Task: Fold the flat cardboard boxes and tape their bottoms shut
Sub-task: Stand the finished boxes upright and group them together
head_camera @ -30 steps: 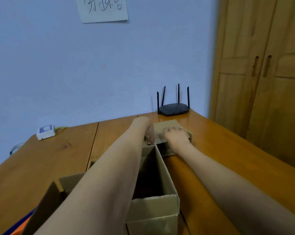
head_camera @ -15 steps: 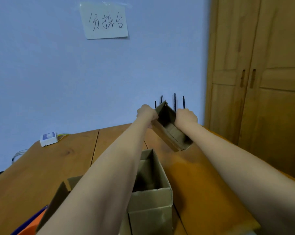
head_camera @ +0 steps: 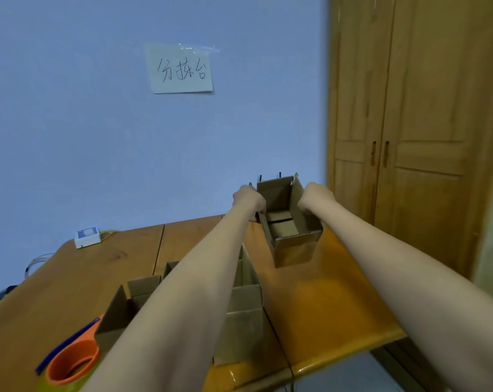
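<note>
You are holding a small cardboard box (head_camera: 292,222) up over the far right part of the desk (head_camera: 324,306), its open side facing you. Your left hand (head_camera: 249,200) is gripping its left wall, your right hand (head_camera: 314,198) its right wall, fingers curled around the edges. Two folded boxes (head_camera: 239,321) are standing nearer.

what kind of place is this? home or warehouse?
Likely a room at home used as a packing station: wooden table against a blue wall, wooden wardrobe, handwritten paper sign, folded cardboard boxes, orange tape dispenser.
</note>
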A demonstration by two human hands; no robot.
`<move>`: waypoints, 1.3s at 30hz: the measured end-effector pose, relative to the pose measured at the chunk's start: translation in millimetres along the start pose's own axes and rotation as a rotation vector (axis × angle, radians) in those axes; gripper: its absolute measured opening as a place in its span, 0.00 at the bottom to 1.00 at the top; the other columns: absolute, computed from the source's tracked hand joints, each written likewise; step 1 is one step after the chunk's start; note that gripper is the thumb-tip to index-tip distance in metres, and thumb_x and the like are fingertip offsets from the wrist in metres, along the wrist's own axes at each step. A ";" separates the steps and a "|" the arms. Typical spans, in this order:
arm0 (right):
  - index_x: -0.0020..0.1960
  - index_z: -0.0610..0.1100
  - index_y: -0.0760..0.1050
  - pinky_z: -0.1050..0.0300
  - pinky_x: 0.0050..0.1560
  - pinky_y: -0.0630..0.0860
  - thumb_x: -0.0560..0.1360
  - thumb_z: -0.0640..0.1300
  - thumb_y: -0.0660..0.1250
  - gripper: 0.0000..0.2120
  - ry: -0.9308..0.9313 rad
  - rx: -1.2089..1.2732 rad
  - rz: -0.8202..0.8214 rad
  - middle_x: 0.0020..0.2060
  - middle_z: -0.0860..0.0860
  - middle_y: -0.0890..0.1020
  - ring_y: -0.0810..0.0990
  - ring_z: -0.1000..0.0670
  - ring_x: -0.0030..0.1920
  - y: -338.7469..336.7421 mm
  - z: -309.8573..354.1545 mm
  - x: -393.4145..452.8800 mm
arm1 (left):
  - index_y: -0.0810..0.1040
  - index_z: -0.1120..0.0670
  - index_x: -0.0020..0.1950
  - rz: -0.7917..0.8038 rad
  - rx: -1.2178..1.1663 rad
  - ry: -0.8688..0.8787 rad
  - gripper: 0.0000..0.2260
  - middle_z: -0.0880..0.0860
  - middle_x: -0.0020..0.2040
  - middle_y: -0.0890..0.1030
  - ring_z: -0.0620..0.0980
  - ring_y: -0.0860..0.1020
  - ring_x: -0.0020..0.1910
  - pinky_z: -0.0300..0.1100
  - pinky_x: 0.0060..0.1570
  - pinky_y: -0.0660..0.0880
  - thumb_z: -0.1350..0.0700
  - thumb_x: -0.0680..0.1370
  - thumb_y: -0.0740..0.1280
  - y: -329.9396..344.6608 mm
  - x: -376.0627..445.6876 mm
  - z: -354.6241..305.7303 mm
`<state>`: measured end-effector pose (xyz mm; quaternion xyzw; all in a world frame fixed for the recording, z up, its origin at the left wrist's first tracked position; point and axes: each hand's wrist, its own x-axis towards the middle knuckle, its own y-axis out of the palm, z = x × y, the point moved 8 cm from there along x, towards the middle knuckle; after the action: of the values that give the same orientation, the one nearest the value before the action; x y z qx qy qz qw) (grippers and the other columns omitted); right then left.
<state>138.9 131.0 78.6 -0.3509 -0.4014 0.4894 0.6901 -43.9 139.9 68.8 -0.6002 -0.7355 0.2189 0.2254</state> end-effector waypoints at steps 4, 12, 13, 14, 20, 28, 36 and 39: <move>0.41 0.38 0.71 0.57 0.28 0.72 0.76 0.35 0.63 0.04 0.056 -0.159 0.149 0.34 0.44 0.76 0.77 0.46 0.31 -6.2 -10.8 -24.0 | 0.74 0.60 0.56 0.035 0.037 -0.012 0.12 0.60 0.53 0.79 0.58 0.83 0.49 0.46 0.47 0.83 0.67 0.74 0.71 0.9 -18.4 3.4; 0.38 0.36 0.73 0.59 0.36 0.71 0.82 0.38 0.57 0.15 0.089 -0.346 0.445 0.33 0.44 0.76 0.75 0.49 0.32 9.6 -13.1 -59.1 | 0.72 0.59 0.60 0.102 0.323 0.059 0.15 0.59 0.51 0.78 0.52 0.79 0.42 0.42 0.41 0.80 0.62 0.76 0.71 10.5 -44.1 4.8; 0.39 0.36 0.72 0.59 0.35 0.72 0.82 0.38 0.57 0.15 0.082 -0.358 0.448 0.34 0.43 0.76 0.75 0.48 0.32 11.7 -11.9 -60.9 | 0.71 0.59 0.62 0.075 0.396 0.101 0.16 0.58 0.52 0.75 0.51 0.77 0.41 0.40 0.36 0.76 0.60 0.76 0.71 9.2 -46.0 2.2; 0.39 0.35 0.72 0.59 0.35 0.72 0.82 0.38 0.57 0.14 0.065 -0.370 0.439 0.34 0.43 0.77 0.76 0.48 0.32 14.1 -10.5 -61.1 | 0.71 0.59 0.63 0.059 0.461 0.128 0.17 0.57 0.51 0.73 0.49 0.74 0.38 0.38 0.33 0.72 0.60 0.77 0.70 8.9 -48.2 1.5; 0.69 0.39 0.66 0.53 0.43 0.80 0.81 0.35 0.60 0.17 -0.030 -0.389 0.470 0.40 0.39 0.75 0.78 0.45 0.34 33.1 1.5 -73.2 | 0.71 0.54 0.58 0.073 0.679 0.071 0.15 0.57 0.55 0.75 0.59 0.73 0.57 0.56 0.61 0.73 0.53 0.75 0.70 12.4 -47.8 27.7; 0.54 0.34 0.74 0.57 0.46 0.80 0.82 0.39 0.61 0.08 -0.073 -0.453 0.550 0.52 0.40 0.81 0.79 0.48 0.37 67.6 13.8 -84.6 | 0.74 0.54 0.63 0.165 0.779 -0.022 0.22 0.58 0.61 0.76 0.62 0.74 0.61 0.62 0.64 0.70 0.49 0.72 0.72 12.4 -42.1 64.8; 0.54 0.36 0.77 0.59 0.46 0.73 0.81 0.35 0.60 0.07 -0.156 -0.700 0.559 0.41 0.45 0.73 0.75 0.47 0.40 96.0 23.6 -92.4 | 0.74 0.60 0.64 0.300 0.905 -0.051 0.15 0.62 0.68 0.74 0.65 0.71 0.67 0.67 0.68 0.64 0.58 0.80 0.58 36.6 -41.5 98.7; 0.60 0.36 0.77 0.59 0.48 0.71 0.81 0.36 0.61 0.11 -0.193 -0.754 0.570 0.38 0.46 0.72 0.73 0.49 0.35 99.9 31.0 -94.3 | 0.66 0.60 0.74 0.278 0.969 -0.102 0.23 0.61 0.74 0.66 0.66 0.63 0.73 0.73 0.70 0.48 0.60 0.79 0.56 32.0 -49.0 96.1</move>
<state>53.0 71.0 -15.5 -0.6257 -0.5010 0.5097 0.3125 -67.2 92.7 -30.7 -0.5076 -0.4726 0.5920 0.4105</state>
